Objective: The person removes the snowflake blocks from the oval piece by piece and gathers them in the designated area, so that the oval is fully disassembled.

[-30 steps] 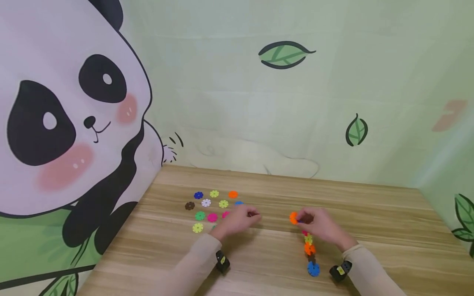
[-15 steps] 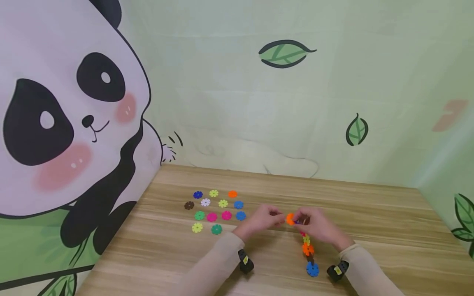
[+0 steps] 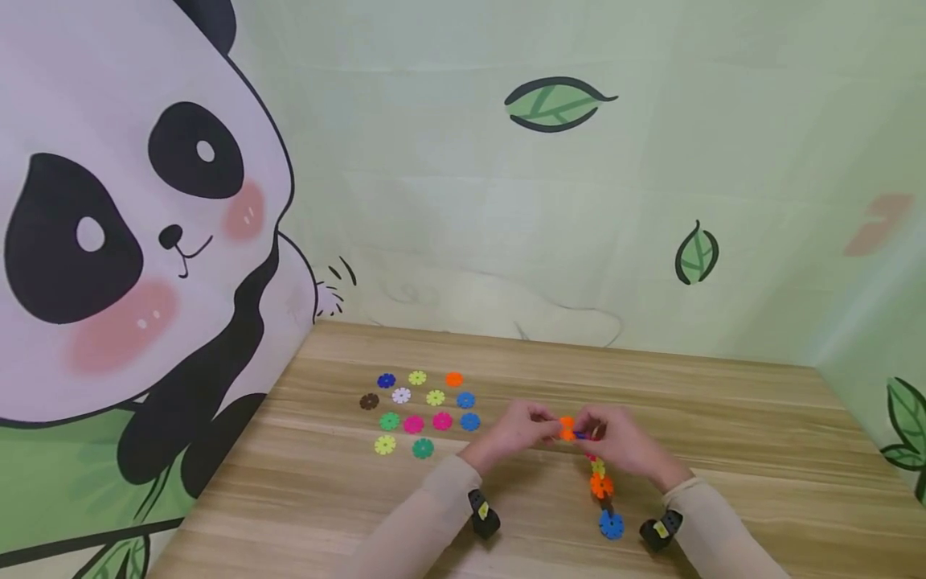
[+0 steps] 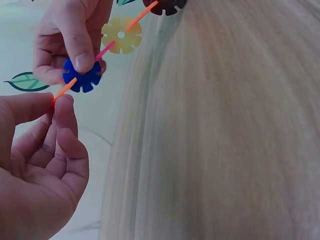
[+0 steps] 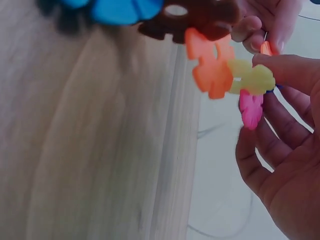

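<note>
A chain of notched plastic snowflake discs hangs between my hands and runs toward the front of the table. My left hand [image 3: 515,430] pinches the orange disc [image 4: 65,88] at its far end, seen edge-on in the left wrist view. Slotted into that one is a dark blue disc [image 4: 82,80], which my right hand [image 3: 624,441] holds between thumb and fingers. Below follow a pink disc [image 5: 251,107], a yellow disc [image 4: 121,35], another orange disc [image 3: 601,485], a brown disc [image 5: 192,17] and a light blue disc [image 3: 611,525] at the near end.
Left of my hands, several loose discs lie flat in rough rows, among them a white disc [image 3: 401,395], a green disc [image 3: 423,448] and a blue disc [image 3: 469,421]. The wooden table [image 3: 723,426] ends at a printed backdrop [image 3: 434,201] behind.
My left hand has moved right, away from the loose discs, and now pinches the chain's orange end disc. The right hand and the chain's upper end have shifted slightly left.
</note>
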Demonstrator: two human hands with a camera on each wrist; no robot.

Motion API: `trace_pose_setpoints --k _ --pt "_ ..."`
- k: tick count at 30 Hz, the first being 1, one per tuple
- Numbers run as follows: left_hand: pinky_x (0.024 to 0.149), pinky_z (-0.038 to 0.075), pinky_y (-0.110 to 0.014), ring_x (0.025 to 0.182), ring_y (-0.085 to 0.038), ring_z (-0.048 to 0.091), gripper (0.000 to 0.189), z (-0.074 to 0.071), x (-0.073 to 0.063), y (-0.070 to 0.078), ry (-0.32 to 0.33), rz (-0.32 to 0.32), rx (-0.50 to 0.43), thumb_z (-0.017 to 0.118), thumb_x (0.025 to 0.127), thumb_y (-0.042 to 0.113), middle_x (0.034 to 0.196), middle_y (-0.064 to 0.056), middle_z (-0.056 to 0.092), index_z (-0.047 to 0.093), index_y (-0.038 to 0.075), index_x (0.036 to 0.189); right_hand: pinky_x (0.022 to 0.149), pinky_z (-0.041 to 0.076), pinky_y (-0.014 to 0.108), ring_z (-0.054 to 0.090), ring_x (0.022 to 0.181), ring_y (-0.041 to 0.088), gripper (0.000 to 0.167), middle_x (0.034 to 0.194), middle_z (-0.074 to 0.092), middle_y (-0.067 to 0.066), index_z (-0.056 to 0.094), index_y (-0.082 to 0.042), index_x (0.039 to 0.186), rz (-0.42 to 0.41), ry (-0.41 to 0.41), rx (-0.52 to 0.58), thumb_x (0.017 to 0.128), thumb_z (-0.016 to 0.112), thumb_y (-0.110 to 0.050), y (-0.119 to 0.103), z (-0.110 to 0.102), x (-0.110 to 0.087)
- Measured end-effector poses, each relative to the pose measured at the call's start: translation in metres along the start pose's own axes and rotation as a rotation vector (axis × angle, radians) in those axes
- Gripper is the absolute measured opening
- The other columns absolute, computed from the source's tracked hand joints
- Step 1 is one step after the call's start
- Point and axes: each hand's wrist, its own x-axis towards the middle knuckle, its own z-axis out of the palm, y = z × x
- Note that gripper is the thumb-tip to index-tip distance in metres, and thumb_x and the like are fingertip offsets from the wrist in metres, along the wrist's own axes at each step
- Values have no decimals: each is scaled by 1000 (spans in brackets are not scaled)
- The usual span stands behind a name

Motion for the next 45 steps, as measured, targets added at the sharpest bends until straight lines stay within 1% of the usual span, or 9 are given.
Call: trace_pose_setpoints --k 3,8,11,16,21,29,33,39,45 --pt "69 53 -29 69 -13 62 11 0 -1 2 5 -15 -28 64 90 12 76 -1 65 69 3 89 65 52 27 57 75 16 12 85 61 1 60 -9 87 4 1 20 83 72 -6 -1 0 -2" --pt "71 54 -30 70 -14 63 8 5 -1 4 23 -44 -75 63 89 7 77 -3 64 66 0 88 65 51 26 57 75 19 12 84 61 6 57 -4 84 -1 8 16 84 68 1 -27 -4 -8" --pt "72 54 -31 74 -18 65 10 9 -1 4 24 -45 -51 66 88 11 77 -3 64 65 1 87 65 52 26 58 75 22 11 84 61 9 57 -2 84 12 4 18 83 67 4 -39 -7 -10" --pt "68 51 -29 74 -18 61 13 11 0 2 49 -51 -50 71 85 14 76 0 61 63 4 84 65 51 26 57 75 21 10 84 62 7 59 -4 85 24 7 28 84 67 1 -25 -3 -7" --pt "60 36 -24 70 -12 44 19 9 1 2 65 -63 -34 73 84 17 74 3 53 58 7 76 65 51 26 56 74 16 11 82 61 0 60 -10 84 13 15 18 84 71 -7 -4 -1 -4" --pt "56 32 -23 66 -12 42 21 8 0 3 130 -69 -74 74 80 7 73 3 55 55 7 71 59 52 27 57 69 15 11 78 61 1 58 -9 82 6 21 38 85 68 -4 -2 -1 -4" --pt "60 39 -25 68 -13 48 18 -2 -2 3 143 -60 -93 74 80 9 73 2 57 57 6 76 58 52 27 57 67 15 11 78 61 2 58 -8 82 17 15 41 85 67 -3 -3 -2 -5" --pt "75 49 -40 81 -26 62 11 -30 -11 2 123 -80 -30 71 85 13 79 -2 66 64 5 84 56 50 27 57 66 15 10 78 60 2 58 -8 83 35 28 13 86 67 -4 0 -3 -7" --pt "81 52 -40 87 -27 64 5 -60 -23 -8 81 -62 -24 63 88 3 83 -4 61 63 -2 88 54 49 26 57 63 14 11 75 60 0 59 -9 83 35 52 11 85 68 -3 5 -3 -6"
